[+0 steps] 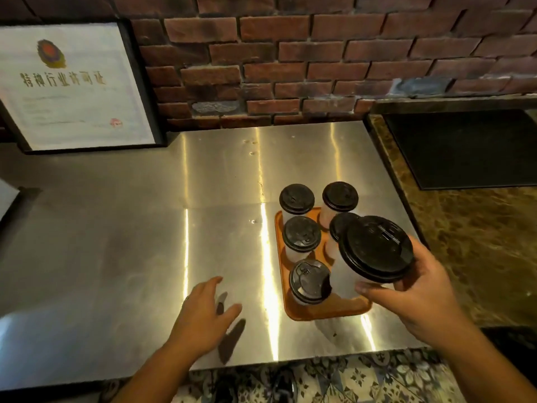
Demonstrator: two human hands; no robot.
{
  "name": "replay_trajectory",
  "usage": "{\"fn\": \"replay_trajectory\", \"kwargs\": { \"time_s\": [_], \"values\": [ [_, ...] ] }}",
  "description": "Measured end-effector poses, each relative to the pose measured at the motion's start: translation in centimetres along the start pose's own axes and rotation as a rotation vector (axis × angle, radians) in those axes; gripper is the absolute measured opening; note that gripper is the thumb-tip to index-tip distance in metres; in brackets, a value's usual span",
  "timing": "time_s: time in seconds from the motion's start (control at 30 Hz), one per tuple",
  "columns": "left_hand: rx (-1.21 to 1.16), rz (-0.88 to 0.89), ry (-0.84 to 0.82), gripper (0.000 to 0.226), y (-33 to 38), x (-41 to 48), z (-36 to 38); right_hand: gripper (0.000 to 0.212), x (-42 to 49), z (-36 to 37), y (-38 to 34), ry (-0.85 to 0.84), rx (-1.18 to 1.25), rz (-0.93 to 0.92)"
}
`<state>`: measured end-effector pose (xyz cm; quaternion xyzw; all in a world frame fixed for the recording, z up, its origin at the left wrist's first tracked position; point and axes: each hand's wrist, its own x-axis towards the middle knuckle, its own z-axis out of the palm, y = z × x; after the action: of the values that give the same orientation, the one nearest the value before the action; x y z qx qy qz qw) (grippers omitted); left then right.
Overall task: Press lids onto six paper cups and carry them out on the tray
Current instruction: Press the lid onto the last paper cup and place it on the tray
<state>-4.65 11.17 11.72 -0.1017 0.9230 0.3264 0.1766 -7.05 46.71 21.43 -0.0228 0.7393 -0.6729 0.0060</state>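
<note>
Above the tray's (328,311) near right, the right hand (418,292) curls its fingers round a cup (347,276), probably light and crushable, best held gently below its lid (376,247); the left hand (203,312), fingers spread, is left of the tray.

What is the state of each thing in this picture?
Five cups: lidded, upright on the tray.
Sixth cup: lidded, held over the tray.
Tray: flat on the counter.
Right hand: grips the sixth cup.
Left hand: open, over the counter.
</note>
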Motion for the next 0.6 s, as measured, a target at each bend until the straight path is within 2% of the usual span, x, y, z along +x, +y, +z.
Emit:
{"fn": "replay_trajectory", "kwargs": {
  "time_s": [0.13,0.33,0.47,0.6],
  "values": [
    [0.192,-0.127,-0.030,0.094,-3.7,1.4,2.3,0.096,-0.4,-2.0,3.6,0.037,-0.036,0.045],
    [0.438,-0.162,-0.043,0.136,-5.6,2.4,4.4,0.089,-0.4,-3.6,9.7,0.015,-0.147,0.117],
    [0.562,-0.178,-0.077,0.141,-5.4,2.7,5.5,0.089,0.1,-3.5,12.9,0.007,-0.196,0.188],
    [0.582,-0.188,-0.102,0.141,-5.5,2.7,5.9,0.091,0.6,-3.1,14.9,0.015,-0.219,0.227]
  ]
}}
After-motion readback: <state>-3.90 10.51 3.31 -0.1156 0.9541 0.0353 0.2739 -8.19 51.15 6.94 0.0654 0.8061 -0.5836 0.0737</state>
